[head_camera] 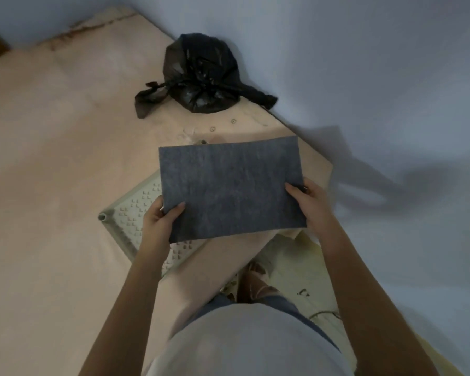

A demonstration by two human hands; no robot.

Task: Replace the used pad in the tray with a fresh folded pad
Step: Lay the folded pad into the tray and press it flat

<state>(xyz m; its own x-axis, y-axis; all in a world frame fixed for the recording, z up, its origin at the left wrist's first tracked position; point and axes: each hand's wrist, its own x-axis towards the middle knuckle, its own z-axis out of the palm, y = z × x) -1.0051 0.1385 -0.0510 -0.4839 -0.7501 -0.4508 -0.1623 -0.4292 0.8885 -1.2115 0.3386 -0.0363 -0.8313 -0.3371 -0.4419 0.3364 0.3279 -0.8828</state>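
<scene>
A dark grey folded pad is held flat and level in front of me, above the floor. My left hand grips its near left corner, thumb on top. My right hand grips its right edge. Beneath the pad lies a pale tray with raised studs, set at an angle on the floor; the pad and my left arm cover most of it. No pad shows on the part of the tray I can see.
A tied black plastic bag sits on the floor by the pale blue wall. The wall runs along the right and meets another at the far corner. My foot in a sandal stands on a pale mat below the pad.
</scene>
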